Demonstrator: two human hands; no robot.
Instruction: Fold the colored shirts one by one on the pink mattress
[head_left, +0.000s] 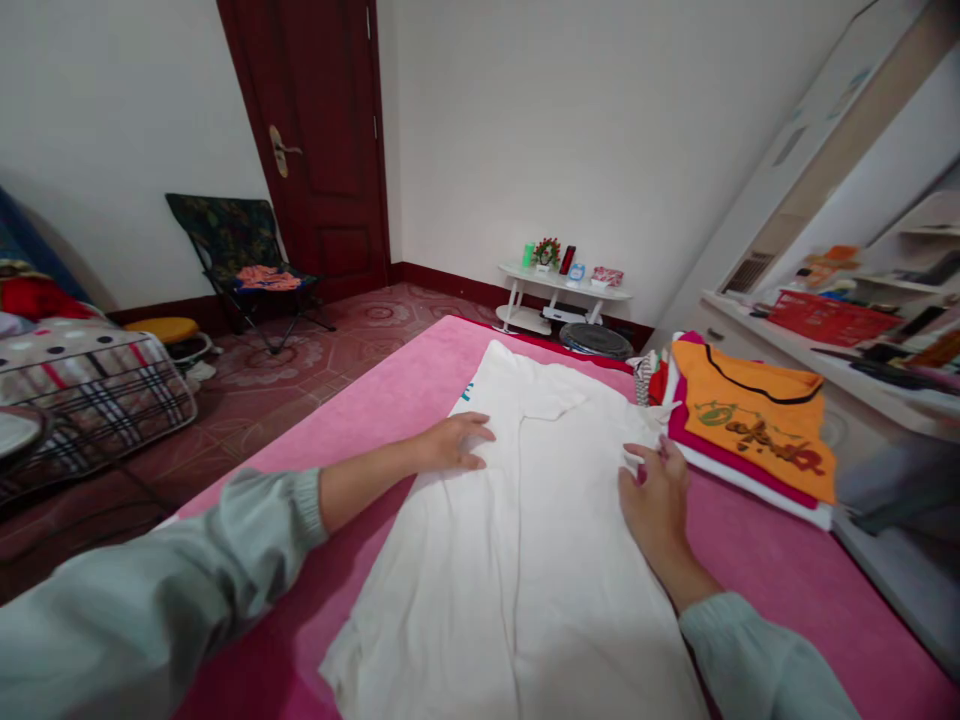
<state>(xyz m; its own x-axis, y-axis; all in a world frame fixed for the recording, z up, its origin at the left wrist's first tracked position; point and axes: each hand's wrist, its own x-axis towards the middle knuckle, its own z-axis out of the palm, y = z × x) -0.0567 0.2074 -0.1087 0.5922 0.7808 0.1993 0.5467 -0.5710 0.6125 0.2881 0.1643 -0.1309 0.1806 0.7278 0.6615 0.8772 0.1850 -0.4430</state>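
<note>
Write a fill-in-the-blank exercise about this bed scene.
1. The left hand and the right hand rest palm down on a ____ garment.
2. The garment is spread on a ____ cover.
3. The top piece of the folded stack near the right hand is ____.
Missing words: white; pink; orange.

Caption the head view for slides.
The left hand and right hand flat on a white garment on a pink cover beside folded clothes.
</note>
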